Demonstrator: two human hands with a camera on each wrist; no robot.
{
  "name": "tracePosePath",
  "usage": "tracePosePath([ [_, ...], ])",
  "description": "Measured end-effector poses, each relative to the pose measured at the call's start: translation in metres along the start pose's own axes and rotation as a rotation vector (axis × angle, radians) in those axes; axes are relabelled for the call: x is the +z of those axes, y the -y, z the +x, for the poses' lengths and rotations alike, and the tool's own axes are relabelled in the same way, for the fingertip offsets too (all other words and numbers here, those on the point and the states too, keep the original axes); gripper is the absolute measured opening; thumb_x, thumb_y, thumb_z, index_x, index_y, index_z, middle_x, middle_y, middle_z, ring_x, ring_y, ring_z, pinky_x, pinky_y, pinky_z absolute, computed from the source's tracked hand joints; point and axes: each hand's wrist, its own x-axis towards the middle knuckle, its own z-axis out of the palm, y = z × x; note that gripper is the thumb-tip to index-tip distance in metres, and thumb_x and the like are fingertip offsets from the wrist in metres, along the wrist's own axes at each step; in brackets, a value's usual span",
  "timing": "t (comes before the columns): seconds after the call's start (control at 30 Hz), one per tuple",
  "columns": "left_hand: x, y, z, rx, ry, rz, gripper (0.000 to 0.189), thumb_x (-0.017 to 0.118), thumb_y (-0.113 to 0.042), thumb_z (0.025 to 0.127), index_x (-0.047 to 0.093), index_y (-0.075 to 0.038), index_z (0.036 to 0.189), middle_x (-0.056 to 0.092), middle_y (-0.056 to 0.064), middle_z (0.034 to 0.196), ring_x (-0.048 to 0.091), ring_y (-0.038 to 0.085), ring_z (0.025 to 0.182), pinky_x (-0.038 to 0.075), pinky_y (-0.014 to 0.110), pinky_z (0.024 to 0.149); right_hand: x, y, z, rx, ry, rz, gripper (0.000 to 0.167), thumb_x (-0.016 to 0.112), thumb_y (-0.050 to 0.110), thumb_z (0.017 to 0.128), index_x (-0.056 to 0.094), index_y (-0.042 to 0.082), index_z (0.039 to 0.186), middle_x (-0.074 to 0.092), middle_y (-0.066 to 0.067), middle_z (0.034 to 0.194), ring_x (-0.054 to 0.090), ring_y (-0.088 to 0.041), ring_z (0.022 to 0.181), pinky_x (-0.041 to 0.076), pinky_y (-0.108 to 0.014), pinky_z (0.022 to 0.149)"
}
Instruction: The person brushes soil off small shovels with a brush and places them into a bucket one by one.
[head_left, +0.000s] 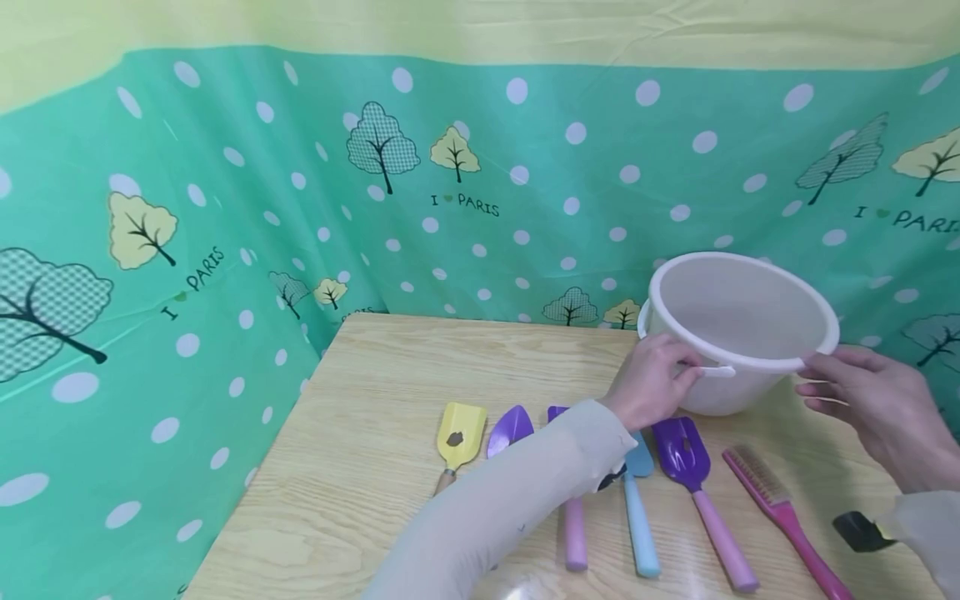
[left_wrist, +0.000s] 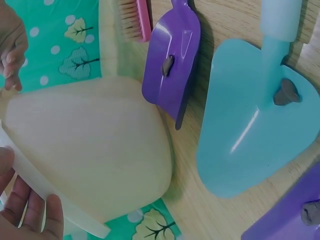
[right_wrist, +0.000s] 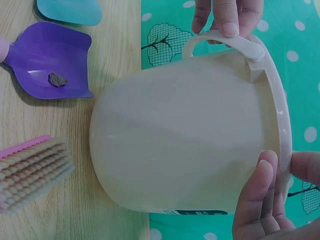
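A white plastic bucket (head_left: 712, 385) stands at the back right of the wooden table, against the cloth. My left hand (head_left: 654, 382) pinches the bucket's handle (right_wrist: 240, 45) near its pivot, thumb and fingers closed on the strip. On the other side, my right hand (right_wrist: 267, 195) takes the rim (right_wrist: 282, 115) between thumb and fingers. Nearest below the bucket lies a purple shovel (head_left: 684, 450) with a pink grip and a small grey lump in its blade. A light blue shovel (left_wrist: 240, 130) lies under my left wrist, also bearing a grey lump.
A pink brush (head_left: 757, 479) with pale bristles lies at the right. Left of the blue shovel are a yellow scoop (head_left: 461, 425), a purple trowel (head_left: 510, 429) and another pink-handled purple tool (head_left: 574, 537), partly behind my left sleeve. Green dotted cloth (head_left: 487, 250) hangs behind the table.
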Motion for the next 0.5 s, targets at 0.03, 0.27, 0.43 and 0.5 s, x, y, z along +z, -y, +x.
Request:
tracePosePath([
  [0.03,-0.0001,0.0006,-0.0006,-0.002,-0.001,-0.002,0.012,0.064,-0.03,0.091,0.069,-0.027,0.102,0.06,-0.015,0.109,0.049,-0.003,0.106,0.035,0.01,0.094,0.0003,-0.0001,-0.0002,0.0,0.008,0.006,0.044,0.071,0.04,0.082,0.05,0.012,0.109,0.066,0.009,0.079,0.066,-0.012,0.07,0.056,-0.026,0.061],
  [0.27,-0.0043,0.0035,-0.0042,-0.001,-0.011,0.001,0.012,0.064,-0.029,0.091,0.07,-0.026,0.101,0.061,-0.015,0.108,0.05,-0.003,0.105,0.035,0.01,0.094,0.0043,0.0006,0.0005,-0.003,0.03,-0.02,0.046,0.07,0.041,0.082,0.049,0.011,0.11,0.066,0.01,0.081,0.067,-0.011,0.072,0.056,-0.026,0.062],
  [0.43,-0.0075,0.0052,-0.0063,-0.01,-0.01,-0.009,0.012,0.064,-0.029,0.091,0.07,-0.027,0.102,0.061,-0.016,0.108,0.049,-0.003,0.106,0.035,0.01,0.094,0.0075,0.0032,0.0,0.0,0.038,-0.062,0.046,0.069,0.043,0.083,0.049,0.012,0.11,0.066,0.011,0.081,0.067,-0.011,0.073,0.056,-0.025,0.063],
  [0.5,-0.0085,0.0059,-0.0068,-0.021,-0.006,-0.017,0.012,0.064,-0.028,0.091,0.07,-0.027,0.102,0.06,-0.016,0.109,0.049,-0.003,0.107,0.035,0.01,0.095,0.0088,0.0041,0.0002,-0.006,0.04,-0.098,0.044,0.067,0.045,0.084,0.049,0.014,0.11,0.066,0.012,0.082,0.067,-0.01,0.074,0.056,-0.025,0.064],
])
